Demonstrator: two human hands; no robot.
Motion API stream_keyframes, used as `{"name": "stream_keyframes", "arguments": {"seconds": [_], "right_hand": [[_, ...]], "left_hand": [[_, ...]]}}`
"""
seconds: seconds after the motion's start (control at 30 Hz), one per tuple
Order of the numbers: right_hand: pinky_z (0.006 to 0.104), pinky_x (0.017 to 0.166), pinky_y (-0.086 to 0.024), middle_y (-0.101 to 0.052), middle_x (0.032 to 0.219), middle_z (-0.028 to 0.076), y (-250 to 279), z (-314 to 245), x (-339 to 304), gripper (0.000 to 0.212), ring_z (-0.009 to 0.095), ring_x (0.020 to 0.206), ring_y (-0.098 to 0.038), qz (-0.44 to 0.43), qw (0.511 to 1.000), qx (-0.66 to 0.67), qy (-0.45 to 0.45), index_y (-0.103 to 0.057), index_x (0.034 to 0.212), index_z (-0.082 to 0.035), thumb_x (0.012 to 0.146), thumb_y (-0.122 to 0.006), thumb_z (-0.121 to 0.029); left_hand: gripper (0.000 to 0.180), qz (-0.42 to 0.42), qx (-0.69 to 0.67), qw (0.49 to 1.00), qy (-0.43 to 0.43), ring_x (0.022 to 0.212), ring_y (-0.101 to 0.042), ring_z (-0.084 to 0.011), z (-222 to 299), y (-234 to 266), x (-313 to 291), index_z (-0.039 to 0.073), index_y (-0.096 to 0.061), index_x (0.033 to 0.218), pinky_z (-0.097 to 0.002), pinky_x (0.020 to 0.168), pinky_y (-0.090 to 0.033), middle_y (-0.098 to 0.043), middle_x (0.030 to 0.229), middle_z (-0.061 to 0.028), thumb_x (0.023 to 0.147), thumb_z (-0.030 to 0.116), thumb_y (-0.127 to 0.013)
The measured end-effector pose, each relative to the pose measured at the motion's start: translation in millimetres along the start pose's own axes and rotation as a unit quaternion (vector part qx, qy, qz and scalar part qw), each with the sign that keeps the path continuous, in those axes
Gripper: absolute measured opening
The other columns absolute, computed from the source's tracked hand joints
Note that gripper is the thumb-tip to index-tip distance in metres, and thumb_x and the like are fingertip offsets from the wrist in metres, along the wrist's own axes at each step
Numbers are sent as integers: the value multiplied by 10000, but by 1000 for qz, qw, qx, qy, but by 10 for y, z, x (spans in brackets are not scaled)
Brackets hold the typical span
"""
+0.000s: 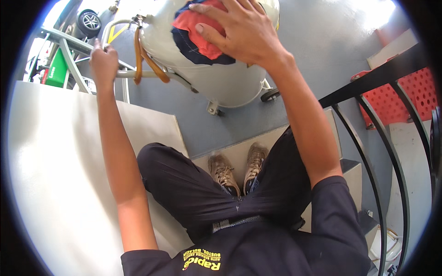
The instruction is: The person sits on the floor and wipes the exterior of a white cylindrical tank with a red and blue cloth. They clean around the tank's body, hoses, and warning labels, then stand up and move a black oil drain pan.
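A large cream-white tank on casters stands in front of me, its top running out of the upper edge. Against its upper surface my right hand holds a bunched cloth, red over dark navy. The thumb and forefinger press on the red part; the other fingertips are cut off by the frame. My left hand is closed round the pale tubular handle at the tank's left side. Beside it, an amber-brown hose hangs in a loop from a small valve.
I sit on tiled steps with my shoes near the tank. On the left is a white ledge; on the right, a black railing and a red perforated panel. A car wheel shows at far left.
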State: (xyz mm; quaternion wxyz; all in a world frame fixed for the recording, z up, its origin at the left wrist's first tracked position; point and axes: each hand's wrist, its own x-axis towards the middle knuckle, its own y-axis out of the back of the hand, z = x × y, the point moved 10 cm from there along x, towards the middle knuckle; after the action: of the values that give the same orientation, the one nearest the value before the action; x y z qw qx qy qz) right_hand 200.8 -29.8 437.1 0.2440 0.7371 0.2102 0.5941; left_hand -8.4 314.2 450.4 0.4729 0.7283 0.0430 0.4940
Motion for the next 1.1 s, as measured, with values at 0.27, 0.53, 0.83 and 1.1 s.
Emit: {"name": "stream_keyframes", "arguments": {"seconds": [0.27, 0.53, 0.83, 1.1], "right_hand": [[461, 1291, -363, -555, 1616, 286, -496, 2097, -400, 651, 407, 1537, -499, 193, 890, 261, -320, -518, 1623, 22, 1156, -493, -431], [544, 1281, -354, -547, 1614, 259, -597, 264, -838, 547, 439, 1514, -491, 399, 874, 142, -239, -566, 1578, 16, 1142, -481, -303], [556, 1372, -193, -370, 1715, 354, -2198, 1211, -2998, 525, 514, 1642, -257, 172, 619, 256, -723, -456, 1581, 116, 1184, -357, -214], [409, 1369, -204, -380, 1776, 201, -1198, 785, -1465, 616, 325, 1677, -294, 347, 829, 266, -347, -419, 1691, 14, 1237, -305, -386]], "left_hand": [[345, -109, -288, 937, 162, 752, -800, -172, -396, -714, 310, -22, -785, 1202, -319, 735, -619, -826, 923, -121, 1038, 224, -608], [503, 83, -94, 985, 117, 1213, -714, -350, -961, -397, 242, -2, -737, 1402, -498, 1120, -501, -781, 1277, -181, 1030, 310, -606], [558, 177, -339, 916, -125, 1503, -482, -400, 1989, 269, -1247, 11, -590, 1542, -564, 1269, -323, -595, 1546, -207, 1219, 338, -274], [550, 279, -330, 899, -74, 1429, -518, -354, 1880, 217, -1373, 1, -644, 1452, -536, 1229, -381, -618, 1493, -171, 1210, 331, -276]]}}
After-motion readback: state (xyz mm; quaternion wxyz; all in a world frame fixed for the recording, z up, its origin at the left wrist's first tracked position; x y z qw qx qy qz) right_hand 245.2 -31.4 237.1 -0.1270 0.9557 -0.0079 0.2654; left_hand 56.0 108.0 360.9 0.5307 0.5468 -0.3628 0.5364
